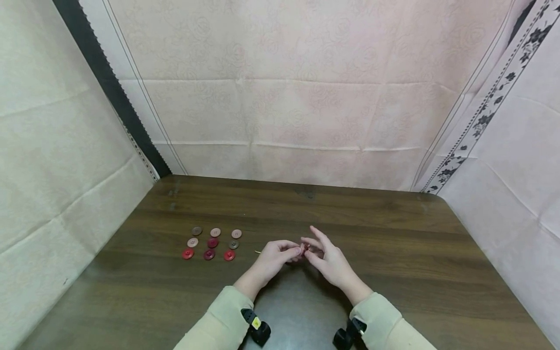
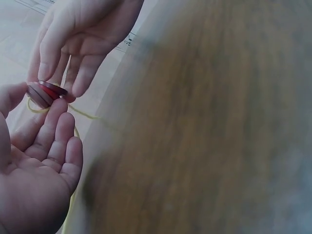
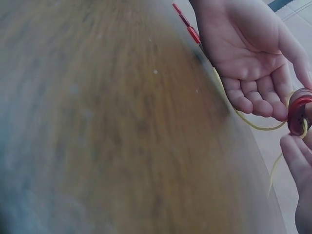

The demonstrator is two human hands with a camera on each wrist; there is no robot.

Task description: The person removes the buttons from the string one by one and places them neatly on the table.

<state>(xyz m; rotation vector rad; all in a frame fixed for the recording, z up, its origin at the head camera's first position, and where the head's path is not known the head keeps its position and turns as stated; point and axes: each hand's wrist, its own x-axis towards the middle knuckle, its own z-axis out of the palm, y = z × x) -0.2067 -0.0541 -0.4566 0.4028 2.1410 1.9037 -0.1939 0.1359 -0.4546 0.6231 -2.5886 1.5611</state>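
Note:
Above the table, both hands meet at a small stack of buttons (image 2: 40, 96), pinkish-brown and red, threaded on a yellow cord (image 2: 86, 114). My left hand (image 1: 273, 260) pinches the stack between thumb and fingertip, its other fingers loosely bent. From the opposite side, my right hand (image 1: 331, 264) pinches the outermost dark red button (image 2: 52, 87) with thumb and fingers. In the right wrist view, a loop of cord passes through the holes of the red front button (image 3: 295, 117). The cord also trails below the left hand.
To the left on the dark wooden table (image 1: 393, 253) lie several loose buttons in rough rows: red (image 1: 187, 253), dark red (image 1: 209, 254), pale pink (image 1: 215, 232) and grey-brown (image 1: 197, 231). Pale patterned cloth (image 1: 284, 112) hangs behind and at both sides.

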